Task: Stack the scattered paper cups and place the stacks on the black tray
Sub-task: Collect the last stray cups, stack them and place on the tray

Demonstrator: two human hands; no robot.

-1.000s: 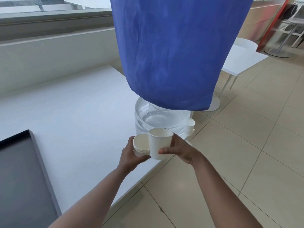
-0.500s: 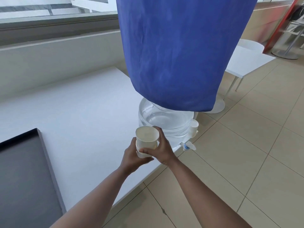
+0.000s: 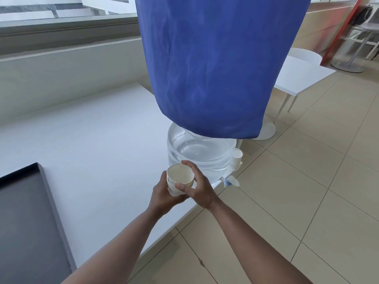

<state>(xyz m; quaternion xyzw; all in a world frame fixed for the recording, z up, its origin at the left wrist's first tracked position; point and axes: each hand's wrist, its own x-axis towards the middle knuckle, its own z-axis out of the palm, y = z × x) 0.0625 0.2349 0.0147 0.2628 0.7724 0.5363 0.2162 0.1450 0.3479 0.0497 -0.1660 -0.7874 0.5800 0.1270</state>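
Observation:
I hold a short stack of white paper cups (image 3: 179, 177) over the white table's right corner. My left hand (image 3: 163, 196) wraps the stack from below and behind. My right hand (image 3: 200, 186) grips the top cup at its rim, thumb in front and fingers curled over the far side. The top cup sits nested in the stack, mouth up. Another white paper cup (image 3: 236, 156) stands beside the water dispenser. The black tray (image 3: 30, 222) lies on the table at the lower left, well apart from the stack.
A clear water dispenser (image 3: 201, 154) under a large blue-covered bottle (image 3: 215, 68) stands at the table (image 3: 92, 144) corner, its tap (image 3: 230, 181) sticking out over the tiled floor. A second white table (image 3: 301, 76) and chairs stand at the right.
A second ago my right hand held a single cup beside the stack in my left hand. That cup now sits nested on top of the stack, pressed further down than half a second ago.

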